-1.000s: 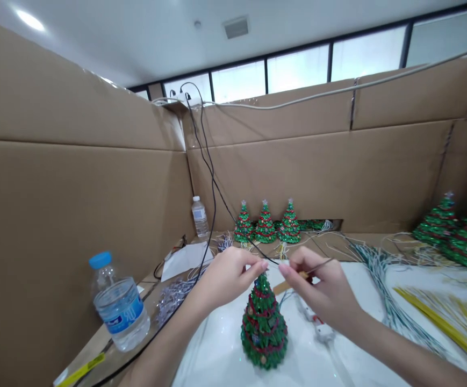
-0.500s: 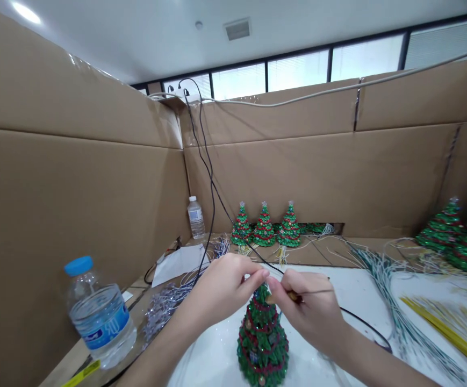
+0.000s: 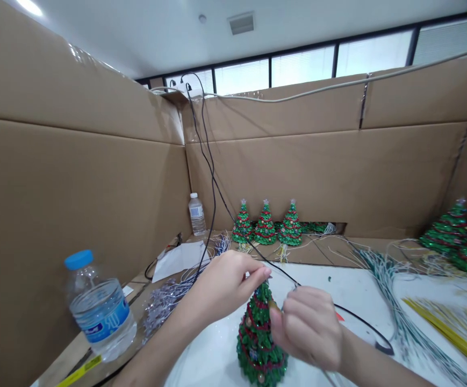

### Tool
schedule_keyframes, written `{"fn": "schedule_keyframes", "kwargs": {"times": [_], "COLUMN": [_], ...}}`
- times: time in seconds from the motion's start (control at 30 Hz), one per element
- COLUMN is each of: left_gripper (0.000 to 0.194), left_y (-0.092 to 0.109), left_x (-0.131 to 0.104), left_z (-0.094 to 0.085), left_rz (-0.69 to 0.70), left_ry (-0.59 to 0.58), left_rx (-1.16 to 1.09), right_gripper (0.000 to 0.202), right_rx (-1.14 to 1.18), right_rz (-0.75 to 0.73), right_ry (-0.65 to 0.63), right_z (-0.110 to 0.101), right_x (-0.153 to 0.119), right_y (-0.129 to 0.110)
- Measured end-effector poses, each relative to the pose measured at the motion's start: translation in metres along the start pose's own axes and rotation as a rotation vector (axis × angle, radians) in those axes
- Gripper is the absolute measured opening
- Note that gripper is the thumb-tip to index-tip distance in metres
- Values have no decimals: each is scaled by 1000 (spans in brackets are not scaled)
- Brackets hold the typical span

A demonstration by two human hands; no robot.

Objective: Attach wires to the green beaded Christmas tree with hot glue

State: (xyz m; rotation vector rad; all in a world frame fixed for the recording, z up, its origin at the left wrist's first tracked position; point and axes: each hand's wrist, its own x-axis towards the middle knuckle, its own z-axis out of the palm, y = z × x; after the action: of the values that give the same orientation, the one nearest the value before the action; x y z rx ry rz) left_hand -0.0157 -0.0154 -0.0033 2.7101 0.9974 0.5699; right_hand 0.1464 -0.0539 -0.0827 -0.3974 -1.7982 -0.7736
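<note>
A small decorated green tree (image 3: 259, 338) with red garlands stands upright on the white work surface in front of me. My left hand (image 3: 237, 277) pinches the tree's top between thumb and forefinger, hiding most of the tip. Just right of the tree, my right hand (image 3: 308, 325) is closed in a fist, its thumb near the upper branches. A small brownish piece shows at that thumb; the rest of what the hand grips is hidden.
Three similar trees (image 3: 266, 226) stand along the cardboard wall. Green-white wires (image 3: 396, 306) and yellow wires (image 3: 446, 333) lie right. A large water bottle (image 3: 102, 317) stands left, near silvery wires (image 3: 164, 306). A black cable (image 3: 213, 177) hangs down behind my hands.
My right hand has turned into a tighter fist and moved slightly down and right, away from the treetop. My left hand has stayed at the tip.
</note>
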Motion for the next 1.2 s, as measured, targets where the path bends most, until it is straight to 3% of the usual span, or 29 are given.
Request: {"fn": "schedule_keyframes", "kwargs": {"times": [0.07,0.17,0.33,0.57,0.73,0.83,0.93,1.1,1.2], "left_gripper": [40,39,41,41,40,40,40,40,40], "left_y": [0,0,-1,-2,-1,0,-1,-3,-1], "left_x": [0,0,0,2,1,1,1,2,1], "left_z": [0,0,1,0,0,0,0,0,0], "left_rz": [-1,5,-26,-27,-37,-25,-22,-25,-25], "left_ry": [-7,-18,3,-11,-3,0,0,-3,4], "left_rx": [-7,-14,6,4,8,9,21,22,21], "right_gripper": [33,34,28,29,31,29,32,37,39], "right_rx": [-33,-38,-157,-144,-184,-118,-36,120,158], "right_rz": [-59,-15,-228,-118,-130,-108,-27,312,375], "right_ry": [24,-34,-33,3,-90,-32,30,-46,-26], "right_z": [-1,-3,0,-1,-2,-5,-4,4,2], "right_x": [-4,-5,-1,0,6,8,6,4,6], "right_y": [-7,-15,-8,-10,-5,-10,-10,3,4]}}
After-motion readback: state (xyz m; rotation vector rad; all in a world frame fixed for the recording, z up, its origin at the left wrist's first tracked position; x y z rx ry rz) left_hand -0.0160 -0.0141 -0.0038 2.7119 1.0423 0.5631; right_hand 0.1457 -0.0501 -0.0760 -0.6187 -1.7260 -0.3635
